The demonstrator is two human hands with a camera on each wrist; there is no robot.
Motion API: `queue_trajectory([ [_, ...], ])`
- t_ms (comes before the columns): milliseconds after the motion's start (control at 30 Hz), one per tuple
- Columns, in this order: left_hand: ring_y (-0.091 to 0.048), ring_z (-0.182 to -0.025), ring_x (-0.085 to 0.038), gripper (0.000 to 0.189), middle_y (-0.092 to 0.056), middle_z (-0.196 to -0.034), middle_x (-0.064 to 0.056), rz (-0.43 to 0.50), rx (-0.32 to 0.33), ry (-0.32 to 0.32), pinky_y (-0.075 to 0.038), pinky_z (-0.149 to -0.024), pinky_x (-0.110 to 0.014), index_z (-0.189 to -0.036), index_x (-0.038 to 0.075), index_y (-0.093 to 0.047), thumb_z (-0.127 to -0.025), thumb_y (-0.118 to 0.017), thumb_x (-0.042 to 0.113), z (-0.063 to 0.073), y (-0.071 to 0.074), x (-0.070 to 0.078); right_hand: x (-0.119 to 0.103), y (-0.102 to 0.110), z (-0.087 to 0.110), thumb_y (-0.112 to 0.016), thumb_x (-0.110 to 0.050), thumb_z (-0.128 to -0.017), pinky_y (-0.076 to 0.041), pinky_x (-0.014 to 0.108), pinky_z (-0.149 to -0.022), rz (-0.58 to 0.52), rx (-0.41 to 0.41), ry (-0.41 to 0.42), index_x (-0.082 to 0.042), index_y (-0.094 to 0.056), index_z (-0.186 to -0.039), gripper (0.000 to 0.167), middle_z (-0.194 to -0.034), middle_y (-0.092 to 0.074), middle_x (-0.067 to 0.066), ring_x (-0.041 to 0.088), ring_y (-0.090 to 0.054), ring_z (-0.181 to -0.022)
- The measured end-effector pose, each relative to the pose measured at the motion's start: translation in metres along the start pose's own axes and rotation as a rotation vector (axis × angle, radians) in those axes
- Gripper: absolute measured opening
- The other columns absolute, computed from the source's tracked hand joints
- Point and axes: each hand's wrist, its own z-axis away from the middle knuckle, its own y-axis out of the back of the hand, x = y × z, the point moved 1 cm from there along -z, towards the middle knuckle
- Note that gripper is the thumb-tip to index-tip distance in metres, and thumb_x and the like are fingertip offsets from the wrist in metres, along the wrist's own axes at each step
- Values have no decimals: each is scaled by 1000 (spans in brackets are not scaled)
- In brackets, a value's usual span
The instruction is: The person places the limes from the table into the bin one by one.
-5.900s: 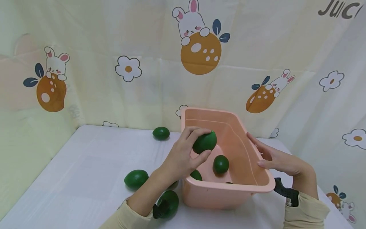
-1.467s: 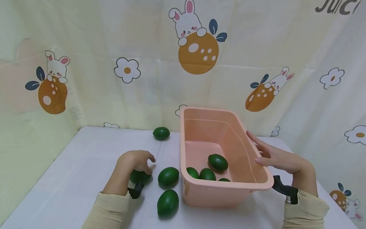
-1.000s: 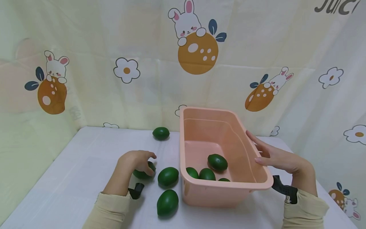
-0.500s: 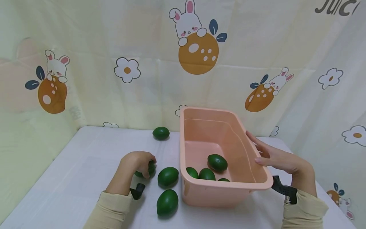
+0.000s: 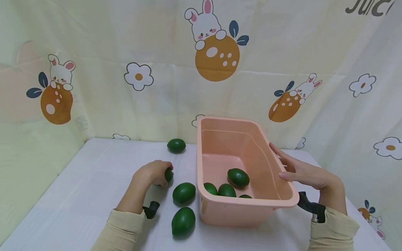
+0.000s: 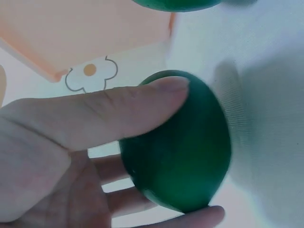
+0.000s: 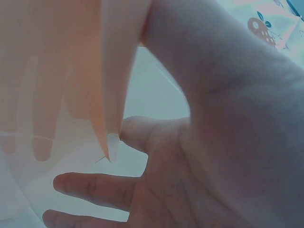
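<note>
My left hand [image 5: 154,172] grips a glossy dark green lime [image 6: 190,142], thumb across one side and fingers around the other. In the head view the hand covers most of that lime, just left of the peach plastic tub [image 5: 248,202]. My right hand [image 5: 309,174] rests at the tub's right side, thumb at the rim. Its other fingers [image 7: 95,187] extend straight and spread beside the outer wall in the right wrist view. Inside the tub lie several limes, one of them a whole lime [image 5: 238,177] in plain sight; the front rim partly hides the others.
Two limes lie left of the tub, a near lime [image 5: 183,222] and a lime [image 5: 184,193] just behind it. Another lime [image 5: 176,145] sits at the back of the white table [image 5: 100,181]. A rabbit-print curtain [image 5: 169,104] hangs behind.
Earlier my left hand held a lime over the tub, then reached down to one on the table. It now grips that lime, moved slightly back. The right hand has stayed at the tub.
</note>
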Motion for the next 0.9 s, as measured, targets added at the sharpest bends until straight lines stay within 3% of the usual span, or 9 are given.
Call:
queue_trajectory([
  [267, -56, -102, -26, 50, -59, -118, -15, 36, 139, -62, -48, -86, -44, -125, 8, -57, -78, -73, 8, -2, 5, 0, 0, 0, 0, -57, -25, -89, -41, 65, -93, -1, 12, -19, -38, 1, -152, 86, -160, -7, 12, 49, -19, -139],
  [700, -59, -101, -32, 59, -52, -128, -20, 160, 292, -15, -52, -82, -47, -137, 15, -48, -83, -71, 23, -1, 15, 9, 1, 0, 1, -57, -25, -90, -40, 65, -94, -16, -6, -18, -38, 2, -152, 86, -160, -4, 12, 49, -18, -139],
  [900, -59, -101, -32, 61, -53, -125, -19, 170, 373, -44, -52, -83, -47, -140, 17, -45, -85, -70, 27, 3, 20, 15, 0, 1, 1, -57, -26, -90, -41, 66, -92, 6, 7, -19, -38, 1, -152, 85, -160, -6, 14, 50, -18, -138],
])
